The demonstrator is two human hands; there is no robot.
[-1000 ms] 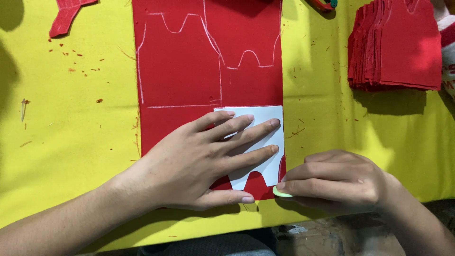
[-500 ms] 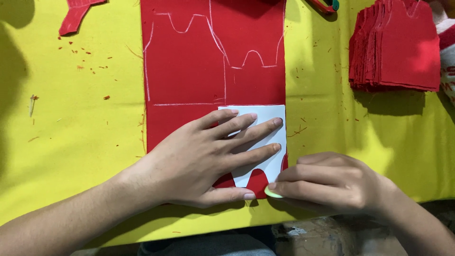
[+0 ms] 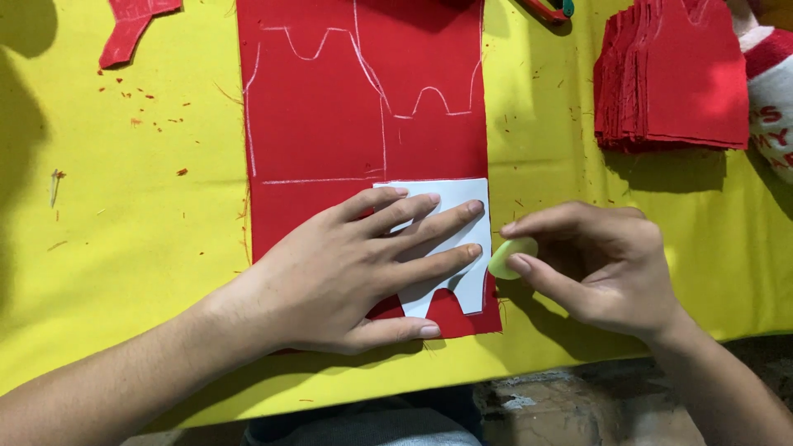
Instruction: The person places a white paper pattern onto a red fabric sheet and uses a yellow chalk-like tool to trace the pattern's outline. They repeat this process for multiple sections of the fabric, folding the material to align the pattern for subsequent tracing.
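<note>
A left hand [image 3: 355, 268] lies flat, fingers spread, pinning a white paper template [image 3: 454, 248] to red fabric [image 3: 330, 124] on the yellow desk [image 3: 124, 248]. Just beside its fingertips, the right hand [image 3: 603, 268] pinches a pale chalk disc [image 3: 512, 258]. Steady pressure and chalk hugging the template's edge should give a clean outline.

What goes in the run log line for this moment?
left hand: flat on white paper template | right hand: pinching pale chalk disc | red cloth: outlines chalked
</note>
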